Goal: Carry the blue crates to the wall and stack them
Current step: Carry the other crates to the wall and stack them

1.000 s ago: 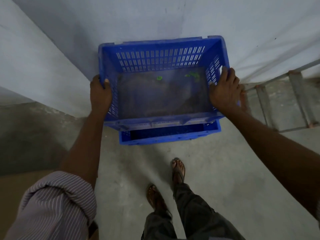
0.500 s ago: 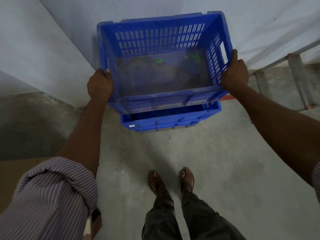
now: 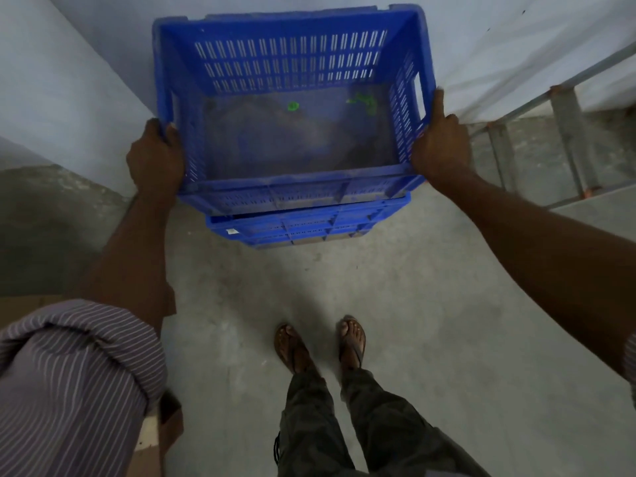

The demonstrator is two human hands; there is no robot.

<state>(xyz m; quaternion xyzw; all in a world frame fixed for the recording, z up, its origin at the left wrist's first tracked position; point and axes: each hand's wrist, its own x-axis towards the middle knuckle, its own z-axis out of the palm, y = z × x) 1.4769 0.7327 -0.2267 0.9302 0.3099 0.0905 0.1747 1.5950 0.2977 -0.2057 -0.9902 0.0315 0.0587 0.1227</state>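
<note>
Slotted blue plastic crate (image 3: 292, 139) held just above a 2nd blue crate (image 3: 292, 232) by the pale wall (image 3: 516, 46), upper centre of the frame.
Left hand (image 3: 155, 160) and right hand (image 3: 440, 146) grip its side rims; lowered out of line, it would likely seat crooked or slide off.

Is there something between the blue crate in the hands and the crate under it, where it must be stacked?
Nothing visible does. The left hand and right hand grip the upper crate right over the lower crate at the wall. The lower crate's inside is hidden, so that part cannot be checked.
</note>
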